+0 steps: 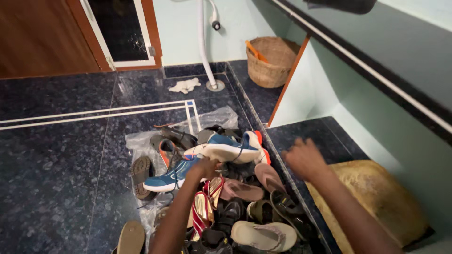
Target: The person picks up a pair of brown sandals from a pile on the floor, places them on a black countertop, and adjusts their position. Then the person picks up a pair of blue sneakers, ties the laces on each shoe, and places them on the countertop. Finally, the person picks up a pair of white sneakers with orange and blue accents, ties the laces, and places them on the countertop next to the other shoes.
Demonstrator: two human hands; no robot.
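Note:
A heap of shoes and sandals lies on the dark speckled floor. My left hand [205, 167] reaches into the heap and rests on a blue sports shoe [168, 178] with a white sole; whether it grips the shoe I cannot tell. A second blue shoe [225, 146] lies just beyond it, sole edge showing white and orange. My right hand [305, 159] hovers blurred over the raised dark ledge [320, 134] to the right of the heap, fingers curled, holding nothing that I can see.
Pink, beige, red-and-gold and black sandals [245, 190] fill the near part of the heap, on clear plastic sheeting [217, 117]. A woven basket [273, 60] stands at the back, a white pipe [204, 42] and rag [185, 85] near it. A tan cushion-like object [376, 197] lies on the ledge.

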